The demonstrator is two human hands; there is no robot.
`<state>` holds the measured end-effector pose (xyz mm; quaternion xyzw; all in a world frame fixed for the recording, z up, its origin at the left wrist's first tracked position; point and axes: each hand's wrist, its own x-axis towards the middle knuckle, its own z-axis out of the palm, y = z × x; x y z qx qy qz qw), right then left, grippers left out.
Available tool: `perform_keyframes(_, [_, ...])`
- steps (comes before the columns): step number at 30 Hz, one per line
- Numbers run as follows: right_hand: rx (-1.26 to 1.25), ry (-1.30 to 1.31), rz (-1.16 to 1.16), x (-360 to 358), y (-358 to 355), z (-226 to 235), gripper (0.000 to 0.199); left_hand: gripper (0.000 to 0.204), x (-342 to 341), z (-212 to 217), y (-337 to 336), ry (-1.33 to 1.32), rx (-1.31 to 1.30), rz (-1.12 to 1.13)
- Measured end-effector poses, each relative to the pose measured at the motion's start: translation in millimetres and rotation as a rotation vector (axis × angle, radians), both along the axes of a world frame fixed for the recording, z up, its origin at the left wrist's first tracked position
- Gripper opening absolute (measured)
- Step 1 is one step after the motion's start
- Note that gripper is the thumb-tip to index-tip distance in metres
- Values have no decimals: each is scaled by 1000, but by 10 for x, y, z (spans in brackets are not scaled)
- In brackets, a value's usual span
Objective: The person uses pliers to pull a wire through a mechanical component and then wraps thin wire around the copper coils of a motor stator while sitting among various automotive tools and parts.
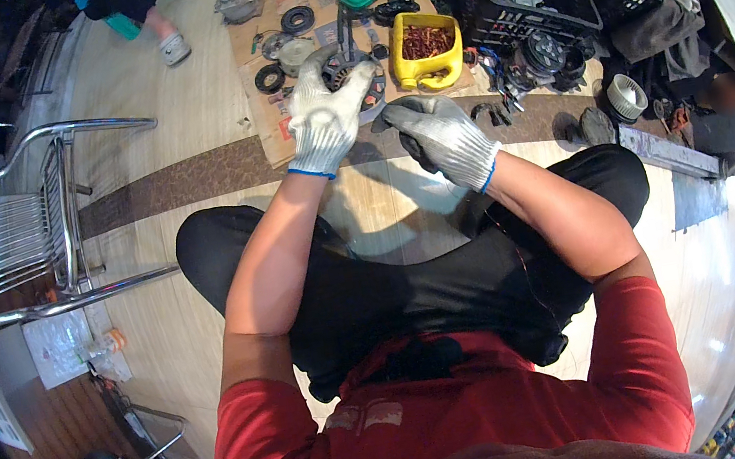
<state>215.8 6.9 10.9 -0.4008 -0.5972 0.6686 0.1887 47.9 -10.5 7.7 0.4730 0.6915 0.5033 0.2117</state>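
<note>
A round metal part (354, 75), ribbed like a small motor housing, is held up over a sheet of cardboard (273, 139) on the floor, just in front of the seated person's knees. The left hand (324, 117), gloved in white knit, is raised with its fingers closed around the near rim of the part. The right hand (444, 137), gloved likewise, is turned palm down with its fingers curled about something dark; what it is cannot be told. Judging by the loose rings (296, 20) and pieces spread over the cardboard and the yellow tub (428, 49) filled with reddish-brown bits, the stripping seems well under way, with this part not yet finished. Both forearms are stretched forward, elbows bent above the lap.
</note>
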Motion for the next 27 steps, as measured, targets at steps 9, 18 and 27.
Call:
perform_keyframes(9, [134, -130, 175, 908, -658, 339, 22, 55, -369, -113, 155, 68, -5, 208])
perform_keyframes(18, [604, -1181, 200, 3256, -2420, 657, 18, 66, -266, -155, 257, -66, -90, 146])
perform_keyframes(27, [-322, -1763, 511, 6142, -5500, -198, 23, 73, -179, 83, 117, -275, -94, 123])
